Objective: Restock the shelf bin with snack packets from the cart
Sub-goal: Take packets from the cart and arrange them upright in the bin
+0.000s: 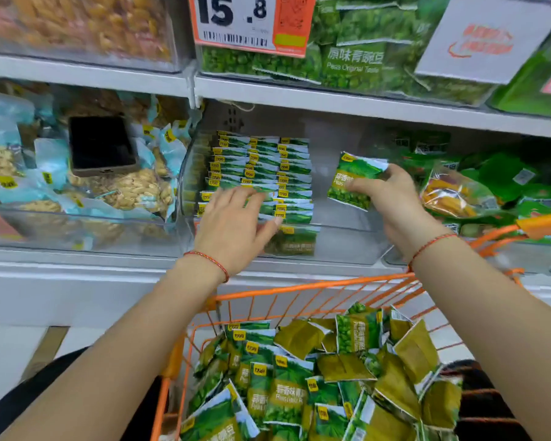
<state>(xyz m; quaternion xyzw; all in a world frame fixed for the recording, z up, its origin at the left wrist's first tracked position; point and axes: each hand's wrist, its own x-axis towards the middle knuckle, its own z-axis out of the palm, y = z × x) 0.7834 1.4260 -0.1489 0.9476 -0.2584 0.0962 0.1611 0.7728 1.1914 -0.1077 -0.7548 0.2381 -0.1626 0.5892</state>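
Observation:
A clear shelf bin in the middle shelf holds neat rows of green pea snack packets on its left side. My left hand lies flat with straight fingers against the front of those rows. My right hand grips one green packet upright over the bin's bare right side. Below, the orange wire cart is full of several loose green packets.
A bin of blue-wrapped peanut packets with a dark box on top stands to the left. Green and orange bags fill the bin to the right. Above are pea bags and a price tag.

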